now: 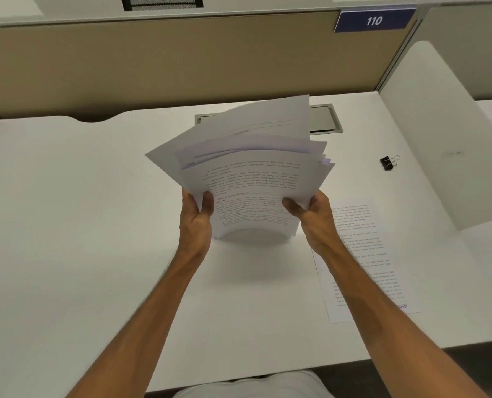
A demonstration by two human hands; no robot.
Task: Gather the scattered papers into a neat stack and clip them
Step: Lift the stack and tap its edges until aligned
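Observation:
A loose bundle of printed papers stands upright on its lower edge above the white desk, its sheets fanned out and uneven at the top. My left hand grips the bundle's left side and my right hand grips its right side, thumbs on the front sheet. One more printed sheet lies flat on the desk to the right, partly under my right forearm. A black binder clip rests on the desk at the far right, apart from everything.
A grey cable hatch is set into the desk behind the bundle. A tan partition closes the back, with a blue sign reading 110. A white side panel bounds the right.

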